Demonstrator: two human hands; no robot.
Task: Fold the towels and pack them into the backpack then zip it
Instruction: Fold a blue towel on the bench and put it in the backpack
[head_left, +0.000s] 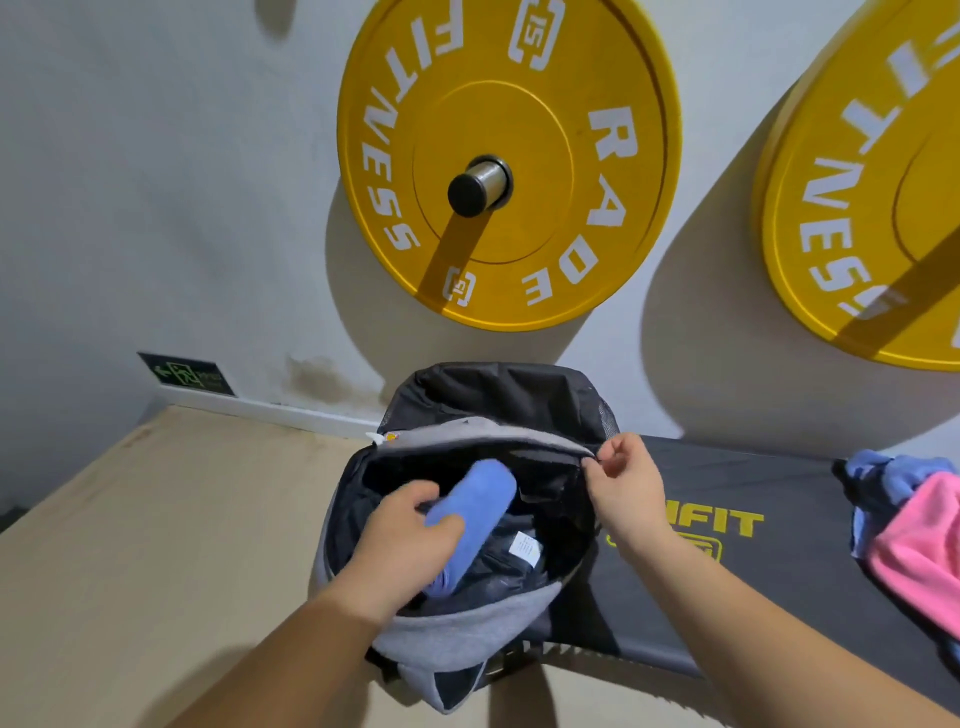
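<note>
Left hand (410, 540), grip wrapped round a rolled blue towel (483, 493) inside the open grey backpack (457, 639), right hand (623, 488) pinching its rim, yellow weight plate (519, 104) reading "RADE FITNESS", black pad (779, 478) lettered "FIT"

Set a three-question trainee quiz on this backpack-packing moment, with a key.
1. True or false: the backpack is zipped shut.
2. Which item does the left hand grip? A) pink cloth B) rolled blue towel C) weight plate
3. Fill in: the right hand pinches the backpack's open ____.
Key: 1 false, its mouth gapes open; 2 B; 3 rim.
</note>
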